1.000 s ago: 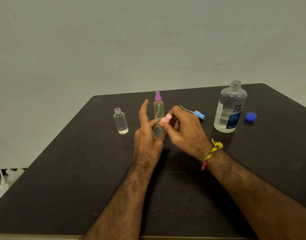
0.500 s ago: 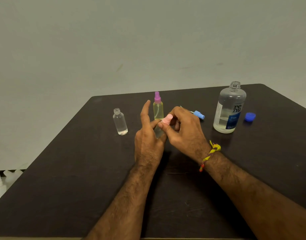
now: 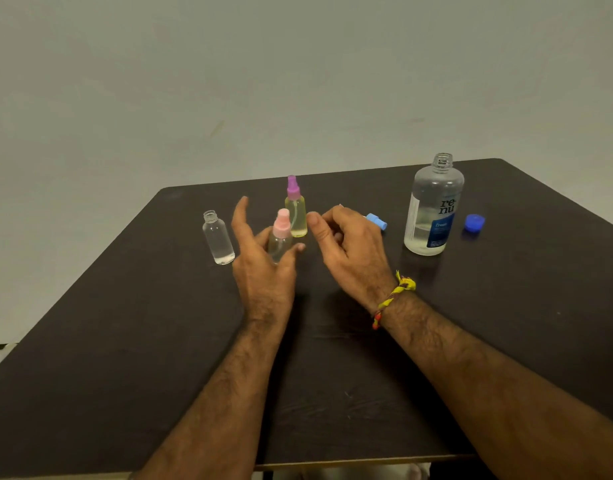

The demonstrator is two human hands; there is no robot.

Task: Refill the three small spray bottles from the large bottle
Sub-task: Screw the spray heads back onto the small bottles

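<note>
My left hand (image 3: 263, 268) grips a small clear spray bottle with a pink cap (image 3: 280, 233), index finger raised. Just right of it, my right hand (image 3: 350, 247) hovers with loosely curled fingers and holds nothing. Behind them stands a yellowish spray bottle with a purple cap (image 3: 295, 209). At the left, a small clear bottle (image 3: 217, 237) stands uncapped with liquid in it. Its blue spray head (image 3: 377, 221) lies behind my right hand. The large clear bottle (image 3: 433, 206) with a blue label stands open at the right, about one third full.
The large bottle's blue cap (image 3: 474, 222) lies to its right on the dark table (image 3: 125, 341). A plain grey wall rises behind the table. The table's near edge runs along the bottom of the view.
My right hand has let go of the pink cap and pulled away to the right. The pink-capped bottle now shows in my left hand, shifted slightly left.
</note>
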